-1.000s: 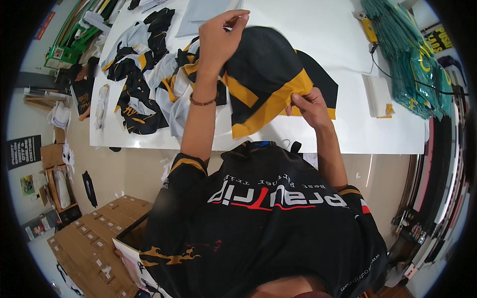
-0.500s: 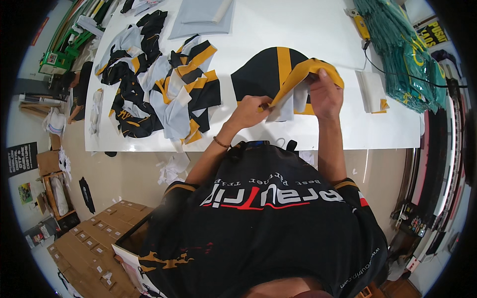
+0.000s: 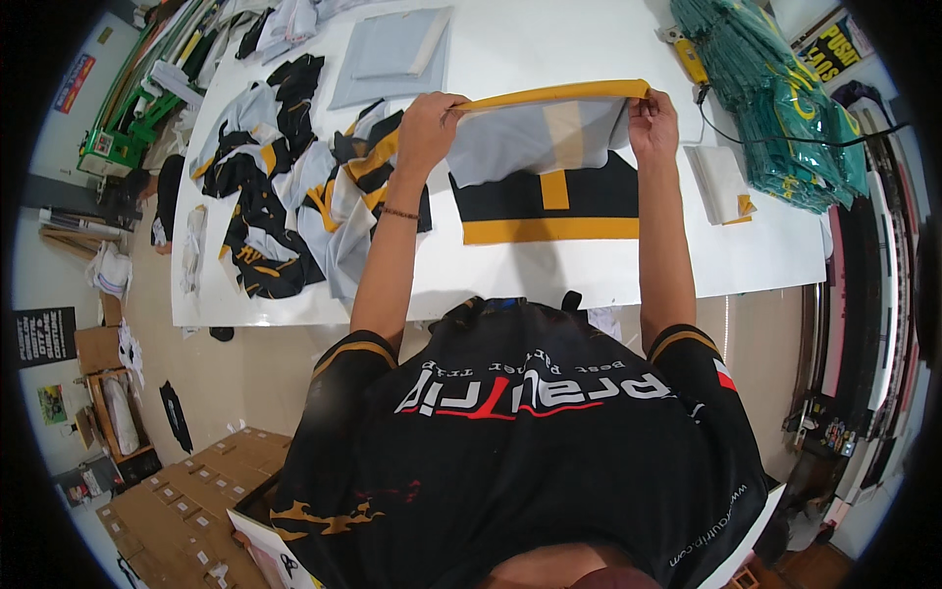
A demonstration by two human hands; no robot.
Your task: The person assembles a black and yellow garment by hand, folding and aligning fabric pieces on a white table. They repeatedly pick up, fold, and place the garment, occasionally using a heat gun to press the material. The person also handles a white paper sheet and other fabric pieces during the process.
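Between my two hands a cut fabric piece (image 3: 505,137) is stretched by its yellow edge, its grey underside facing me. My left hand (image 3: 429,126) pinches the left end of that edge, and my right hand (image 3: 654,126) pinches the right end. Beneath it on the white table lies a black fabric piece (image 3: 500,209) with a yellow band along its near edge and a yellow stripe up its middle. The held piece hides the far part of this one. Left of my left forearm is a heap of black, grey and yellow fabric pieces (image 3: 275,260).
Folded grey fabric (image 3: 378,79) lies at the table's far side. Teal plastic-wrapped packages (image 3: 775,108), a yellow cutter (image 3: 690,61) with a black cord, and a pale stack (image 3: 714,187) occupy the right. Brown cartons (image 3: 186,501) stand lower left; another person (image 3: 167,201) is at far left.
The fabric piece has been spread out, its yellow edge now taut between both hands. My left hand moved left and away from me; the right rose slightly. The whole view shifted a little.
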